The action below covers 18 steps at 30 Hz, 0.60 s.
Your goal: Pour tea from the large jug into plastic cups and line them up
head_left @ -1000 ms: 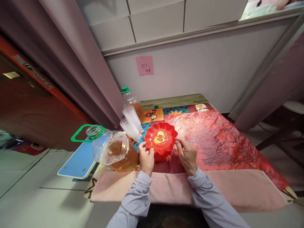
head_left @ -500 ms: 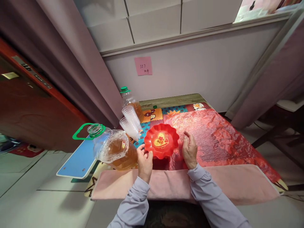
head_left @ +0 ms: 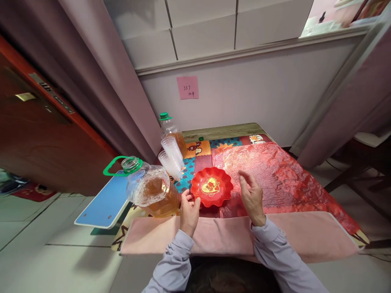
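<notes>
A red dish (head_left: 211, 187) with a wavy rim and a gold heart print sits on the table in front of me. My left hand (head_left: 189, 211) is at the dish's lower left edge, fingers apart, holding nothing. Right of the dish, my right hand (head_left: 252, 197) hovers with its fingers curved and apart, nothing in it. An uncapped jug (head_left: 157, 191) of amber liquid with a green handle stands left of my left hand. Behind it lean two stacks of clear plastic cups (head_left: 172, 152), and a green-capped jug (head_left: 174, 132) stands farther back.
A folded pink cloth (head_left: 222, 236) lies along the table's near edge. A red patterned sheet (head_left: 275, 179) covers the right side. A small green cap (head_left: 200, 138) lies at the back. A blue board (head_left: 104, 205) is at the left.
The dish now lies flatter and lower in the view. My right hand has moved away from it to the right. My left hand remains at its left side. The camera view has shifted slightly.
</notes>
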Motion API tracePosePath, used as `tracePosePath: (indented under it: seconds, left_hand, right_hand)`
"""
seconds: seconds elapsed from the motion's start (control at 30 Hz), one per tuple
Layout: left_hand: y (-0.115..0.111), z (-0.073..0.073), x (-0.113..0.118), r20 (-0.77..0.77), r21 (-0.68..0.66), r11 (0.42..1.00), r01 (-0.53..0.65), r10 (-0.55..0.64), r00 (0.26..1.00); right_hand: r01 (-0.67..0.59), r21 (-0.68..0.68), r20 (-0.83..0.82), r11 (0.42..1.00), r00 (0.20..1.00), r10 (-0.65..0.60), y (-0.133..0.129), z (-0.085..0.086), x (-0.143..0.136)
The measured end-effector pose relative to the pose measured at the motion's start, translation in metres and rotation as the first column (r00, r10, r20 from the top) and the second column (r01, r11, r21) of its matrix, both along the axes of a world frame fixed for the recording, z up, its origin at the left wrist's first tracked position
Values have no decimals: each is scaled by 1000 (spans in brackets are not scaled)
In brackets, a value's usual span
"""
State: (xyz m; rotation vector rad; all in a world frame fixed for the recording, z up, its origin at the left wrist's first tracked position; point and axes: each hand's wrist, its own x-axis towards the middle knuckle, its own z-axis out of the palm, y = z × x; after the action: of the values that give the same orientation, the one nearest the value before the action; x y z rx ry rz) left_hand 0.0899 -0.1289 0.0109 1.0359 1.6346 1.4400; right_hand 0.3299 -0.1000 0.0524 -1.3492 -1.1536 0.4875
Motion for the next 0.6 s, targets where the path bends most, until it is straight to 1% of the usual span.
tracePosePath:
  seconds: [0.07,0.13,0.17,0.23,0.37,0.6]
  left_hand:
    - [-4,0,2,26,-3,1000,25,-25,999]
    - [-6,1,5,55,0,999,54,-54,997]
    - [-7,1,6,66,4,998,63,-63,996]
    - [-7,3,8,83,12,997,74,-74,994]
    - [-6,6,10,113,25,996,88,-91,989]
    - [-4,8,10,145,43,994,97,-102,984]
  right_hand:
    - [-114,-75,164,991,979,125,-14,6,2]
    - [-150,-151,305,977,933,190,-25,5,1]
    - [-153,-173,341,973,918,204,-29,3,0]
    - [-174,-186,353,967,907,231,-35,-4,-3]
    - [-235,-165,301,958,913,276,-36,-18,-11]
    - [-179,-6,276,984,945,174,-32,-40,-21]
